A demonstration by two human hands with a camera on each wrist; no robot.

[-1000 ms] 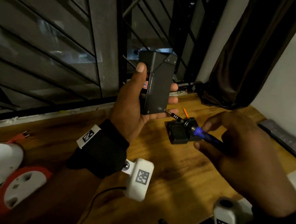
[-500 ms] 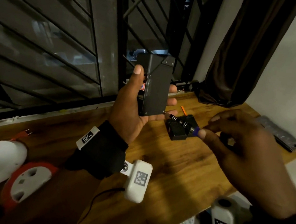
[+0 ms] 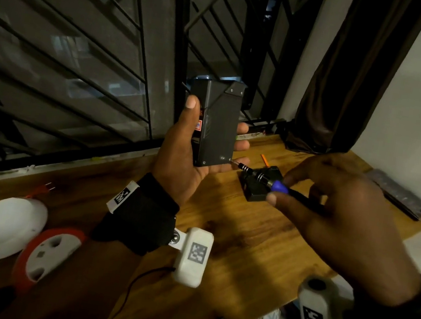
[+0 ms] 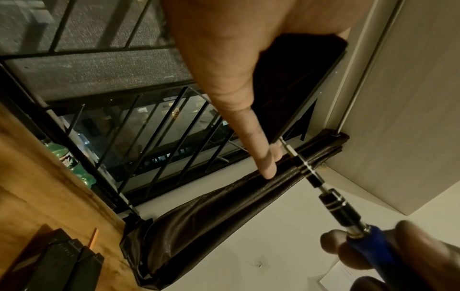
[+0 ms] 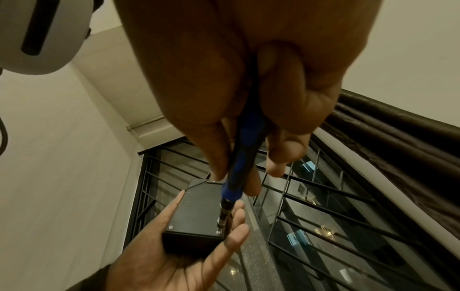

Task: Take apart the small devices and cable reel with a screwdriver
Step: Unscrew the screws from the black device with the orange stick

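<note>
Well off to the left of your left hand (image 3: 183,166), a round white plastic cable reel half (image 3: 4,228) lies on the brown wooden desk (image 3: 245,247), and just beside it lies a red-rimmed reel half with a white socket face (image 3: 46,254). Your left hand is raised above the desk and grips a black rectangular box-shaped device (image 3: 216,124) upright, thumb along its left side and fingers wrapped round the right edge. Just right of that hand, the metal tip of a screwdriver with a blue and black handle (image 3: 277,185) touches a screw at the device's lower right corner. Beneath the shaft, between your two hands, a small black block-shaped device (image 3: 256,191) sits on the desk with a thin orange stick (image 3: 265,160) near it. Your right hand (image 3: 345,222) pinches the screwdriver handle, fingers curled round it. Beyond your right hand, a flat dark grey rectangular bar (image 3: 402,195) lies at the desk's far edge, beside a dark brown curtain (image 3: 355,72).
</note>
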